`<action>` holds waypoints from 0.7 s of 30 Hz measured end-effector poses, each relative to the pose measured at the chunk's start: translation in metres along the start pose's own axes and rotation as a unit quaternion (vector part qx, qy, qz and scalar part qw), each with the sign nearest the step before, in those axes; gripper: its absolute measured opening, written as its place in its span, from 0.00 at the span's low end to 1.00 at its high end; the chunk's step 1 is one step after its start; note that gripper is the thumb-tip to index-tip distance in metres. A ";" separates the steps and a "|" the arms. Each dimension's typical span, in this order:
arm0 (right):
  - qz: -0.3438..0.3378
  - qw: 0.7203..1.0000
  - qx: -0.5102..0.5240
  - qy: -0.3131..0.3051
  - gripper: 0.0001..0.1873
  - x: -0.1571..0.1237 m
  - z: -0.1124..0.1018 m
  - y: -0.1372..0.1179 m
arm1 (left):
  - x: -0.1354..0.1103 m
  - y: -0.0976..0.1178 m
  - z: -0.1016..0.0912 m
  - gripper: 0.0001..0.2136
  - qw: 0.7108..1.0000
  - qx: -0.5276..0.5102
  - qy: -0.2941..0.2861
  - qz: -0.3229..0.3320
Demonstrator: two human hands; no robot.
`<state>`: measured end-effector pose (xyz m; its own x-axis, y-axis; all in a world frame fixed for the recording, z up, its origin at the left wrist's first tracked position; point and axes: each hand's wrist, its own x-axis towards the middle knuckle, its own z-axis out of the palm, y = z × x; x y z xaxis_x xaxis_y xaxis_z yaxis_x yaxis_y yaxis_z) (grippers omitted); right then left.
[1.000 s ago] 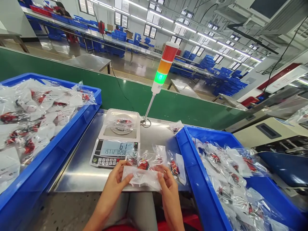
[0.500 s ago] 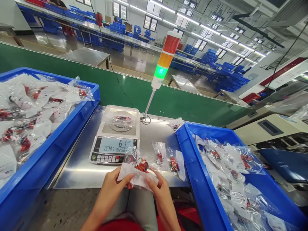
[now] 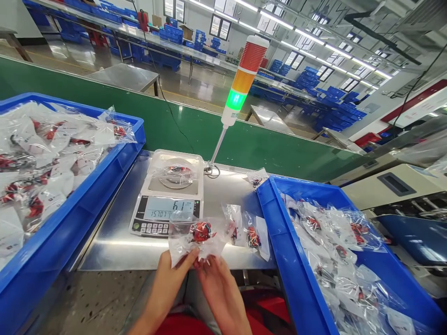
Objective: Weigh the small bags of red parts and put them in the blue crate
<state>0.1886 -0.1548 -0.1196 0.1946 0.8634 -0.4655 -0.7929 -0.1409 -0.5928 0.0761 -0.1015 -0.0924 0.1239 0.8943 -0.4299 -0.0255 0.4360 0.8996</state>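
Note:
A clear plastic bag of red wires (image 3: 201,231) is held up over the front edge of the metal bench, in front of the scale. My left hand (image 3: 177,275) pinches its lower edge, thumb on top. Close beside it, my right hand (image 3: 217,283) is closed at the bag's bottom edge, its fingertips partly hidden. On the pan of the white digital scale (image 3: 143,204) rests another bagged part (image 3: 178,171), and the display reads 61 in its top row. Two more wire bags (image 3: 233,225) (image 3: 253,235) lie on the bench to the right of the held one.
Blue crates full of similar bags flank the bench, one at left (image 3: 104,179) and one at right (image 3: 291,251). A signal tower (image 3: 240,83) with its green light lit stands behind the scale. A green partition (image 3: 167,123) runs across the back. One bag (image 3: 257,178) lies by the right crate's corner.
The bag has turned in my hands, so its red wires now face up and the white paper no longer covers its front. My right hand has moved left, closer to my left hand.

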 end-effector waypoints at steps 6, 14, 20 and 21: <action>-0.005 0.998 0.059 0.026 0.09 -0.004 0.011 0.015 | -0.001 -0.013 0.007 0.23 0.997 0.001 0.077 0.006; -0.071 0.993 -0.063 0.069 0.10 0.001 0.011 0.017 | 0.000 -0.020 0.008 0.28 0.997 -0.010 0.072 -0.020; -0.193 0.936 -0.235 0.175 0.19 -0.004 -0.015 -0.032 | 0.004 -0.018 -0.009 0.22 0.996 0.024 -0.046 0.076; -0.211 0.929 -0.253 0.170 0.19 -0.010 -0.024 -0.046 | 0.003 -0.018 -0.013 0.20 0.995 0.025 -0.040 0.091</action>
<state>0.2368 -0.1682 -0.1040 0.6663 0.7021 -0.2511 -0.2479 -0.1091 -0.9626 0.0645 -0.1054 -0.1112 0.1996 0.9465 -0.2535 -0.0060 0.2599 0.9656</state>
